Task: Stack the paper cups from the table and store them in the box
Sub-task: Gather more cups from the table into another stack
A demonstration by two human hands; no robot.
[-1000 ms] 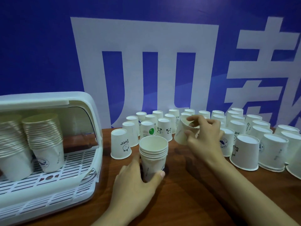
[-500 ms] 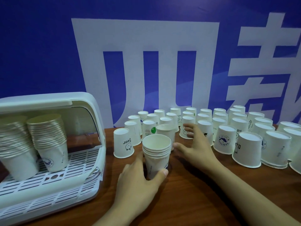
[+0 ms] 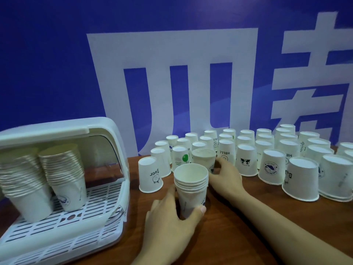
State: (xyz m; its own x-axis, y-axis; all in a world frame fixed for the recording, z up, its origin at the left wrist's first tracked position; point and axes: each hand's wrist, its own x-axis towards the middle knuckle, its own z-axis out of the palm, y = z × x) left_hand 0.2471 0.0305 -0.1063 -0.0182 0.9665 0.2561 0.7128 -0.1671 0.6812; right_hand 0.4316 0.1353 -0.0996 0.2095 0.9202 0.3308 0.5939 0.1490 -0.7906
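The right hand has pulled back from the far cups and now its grip holds one upright cup, at 12 o'clock just behind the stack. The left hand grips that stack on the table. Lift the cup straight over the stack, drop it in gently, and keep the stack steady. The box waits at 9 o'clock.
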